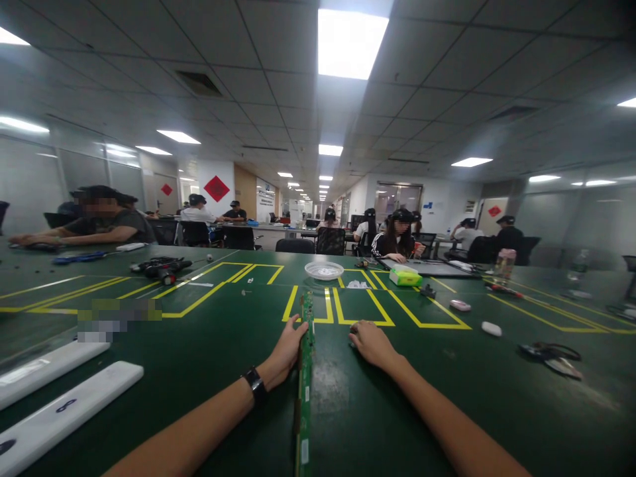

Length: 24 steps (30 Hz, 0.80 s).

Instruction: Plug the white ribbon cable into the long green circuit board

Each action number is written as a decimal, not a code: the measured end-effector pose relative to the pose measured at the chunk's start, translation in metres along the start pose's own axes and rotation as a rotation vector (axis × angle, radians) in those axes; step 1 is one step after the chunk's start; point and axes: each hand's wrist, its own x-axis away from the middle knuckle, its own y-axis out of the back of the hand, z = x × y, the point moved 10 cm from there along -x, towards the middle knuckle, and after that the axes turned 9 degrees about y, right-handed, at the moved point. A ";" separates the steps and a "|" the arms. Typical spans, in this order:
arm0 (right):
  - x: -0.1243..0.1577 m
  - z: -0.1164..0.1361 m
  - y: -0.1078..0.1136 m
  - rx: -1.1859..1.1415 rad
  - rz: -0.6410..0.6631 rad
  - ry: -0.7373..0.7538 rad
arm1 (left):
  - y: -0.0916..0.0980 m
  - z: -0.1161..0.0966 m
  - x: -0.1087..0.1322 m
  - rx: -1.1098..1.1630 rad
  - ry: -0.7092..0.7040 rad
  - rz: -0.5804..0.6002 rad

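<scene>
A long narrow green circuit board stands on its edge on the green table, running away from me. My left hand, with a black watch on the wrist, grips the board's left side, fingers wrapped over its top edge. To the right of the board my right hand rests on the table with its fingers curled over something small that I cannot make out.
Yellow tape boxes mark the table. Beyond them stand a clear round dish, a green box and a black power tool. White strips lie at the left, scissors at the right. Several people sit at far desks.
</scene>
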 end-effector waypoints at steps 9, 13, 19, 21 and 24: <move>0.003 -0.004 0.008 0.066 -0.071 -0.031 | -0.018 -0.002 0.005 -0.082 -0.022 0.128; 0.005 -0.016 -0.001 0.080 0.001 -0.117 | -0.020 -0.001 0.007 -0.108 -0.021 0.129; 0.001 -0.007 -0.001 -0.063 0.000 -0.046 | -0.020 0.000 0.006 -0.117 -0.030 0.147; 0.002 -0.004 0.000 -0.074 -0.002 -0.041 | -0.020 0.000 0.006 -0.112 -0.044 0.157; 0.003 0.001 0.000 -0.066 0.007 -0.033 | -0.022 -0.002 0.007 -0.114 -0.057 0.166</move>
